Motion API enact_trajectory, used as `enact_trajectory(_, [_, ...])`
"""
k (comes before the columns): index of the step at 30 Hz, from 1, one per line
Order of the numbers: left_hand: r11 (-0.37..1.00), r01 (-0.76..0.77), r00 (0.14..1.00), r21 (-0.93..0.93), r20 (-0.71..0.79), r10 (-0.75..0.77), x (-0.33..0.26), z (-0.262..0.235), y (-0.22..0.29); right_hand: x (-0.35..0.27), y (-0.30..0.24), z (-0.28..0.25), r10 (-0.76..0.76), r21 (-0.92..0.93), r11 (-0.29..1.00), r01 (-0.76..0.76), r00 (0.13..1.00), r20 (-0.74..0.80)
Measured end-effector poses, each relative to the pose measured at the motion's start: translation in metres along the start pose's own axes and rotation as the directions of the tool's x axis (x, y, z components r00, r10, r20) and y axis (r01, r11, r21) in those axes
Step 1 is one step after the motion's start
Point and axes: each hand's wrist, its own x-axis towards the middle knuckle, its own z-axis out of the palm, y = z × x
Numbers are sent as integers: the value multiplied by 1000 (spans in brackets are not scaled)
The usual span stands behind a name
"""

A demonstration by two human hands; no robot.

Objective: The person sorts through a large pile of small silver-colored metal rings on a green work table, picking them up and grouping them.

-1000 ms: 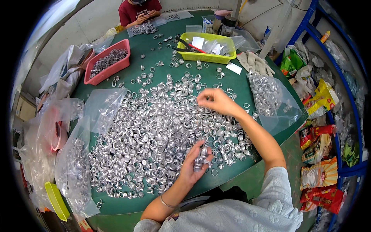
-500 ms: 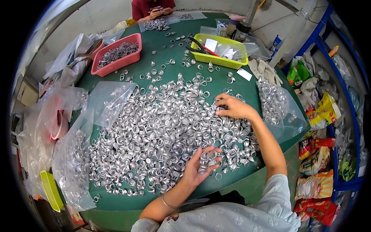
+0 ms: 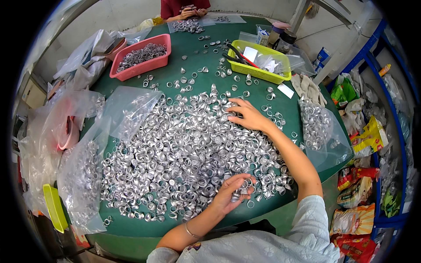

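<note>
Many rings [image 3: 184, 153], axes every way

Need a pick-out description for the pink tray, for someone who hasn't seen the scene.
Start at the green table covered by a big heap of silver metal rings. Look to its far left side, beyond the heap, next to crumpled clear plastic bags. The pink tray is a rectangular basket filled with rings; the only other basket up there is yellow-green and holds tools and paper.
</note>
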Motion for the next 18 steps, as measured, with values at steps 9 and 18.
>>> enact_trajectory(9, [999,32,999,-20,39,-31,1,6,2,-20,-6,-55,202,-21,979,-202,979,-3])
enact_trajectory(18, [999,29,998,-27,60,-28,2,5,3,15,4,-10,157,-148,971,-186,970,-186])
